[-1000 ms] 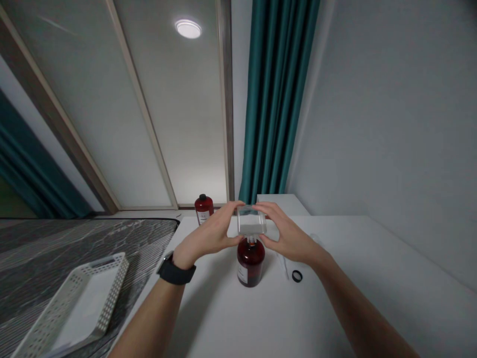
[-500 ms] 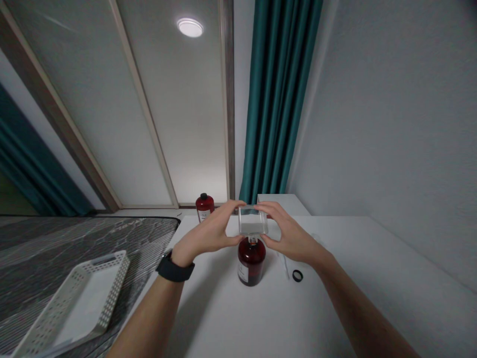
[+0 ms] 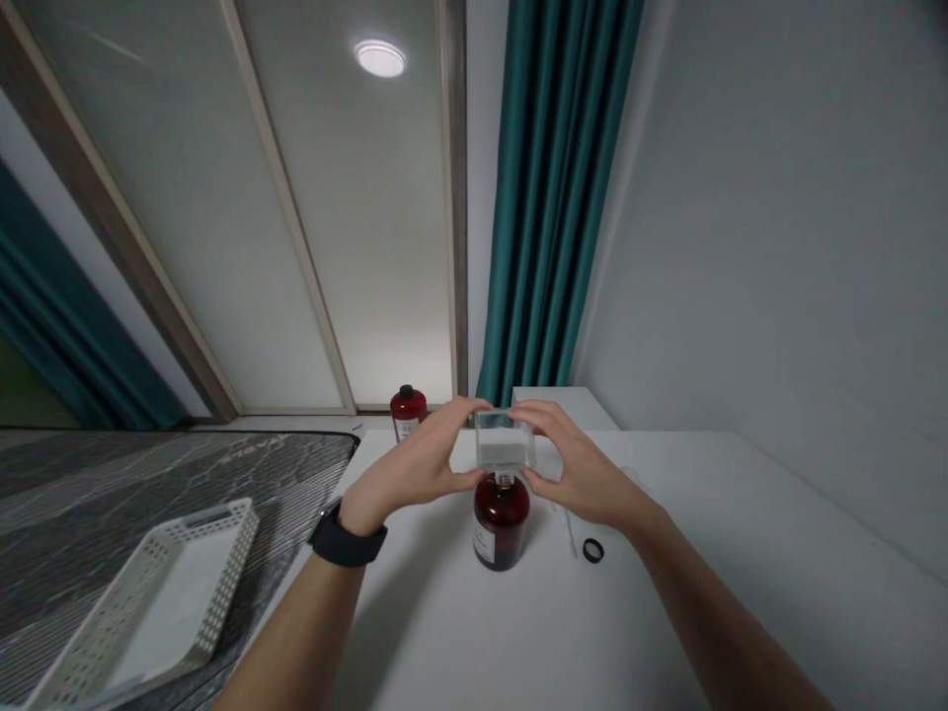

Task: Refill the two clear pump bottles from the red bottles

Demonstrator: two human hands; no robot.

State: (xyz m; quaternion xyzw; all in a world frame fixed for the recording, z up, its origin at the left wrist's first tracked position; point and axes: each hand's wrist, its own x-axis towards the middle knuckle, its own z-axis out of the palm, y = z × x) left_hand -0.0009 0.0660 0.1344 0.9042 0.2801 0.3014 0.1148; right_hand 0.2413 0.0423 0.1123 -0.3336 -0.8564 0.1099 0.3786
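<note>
A clear, box-shaped glass container is held level between both hands, right above the mouth of a dark red-brown bottle. My left hand grips its left end, thumb below and fingers on top. On the opposite end, my right hand closes in the same way. A pale threaded neck shows between container and bottle; I cannot tell which of the two it belongs to. The bottle stands upright and uncapped on the white table, its white label facing front left. To its right lies a black ring-like cap.
Behind my left hand stands a second red bottle with a black cap. A thin whitish stick lies near the black ring. Left of the white table, a white perforated basket rests on a grey patterned surface.
The view has shifted very slightly. Both hands keep their grip on the clear container above the bottle, with no other visible movement.
</note>
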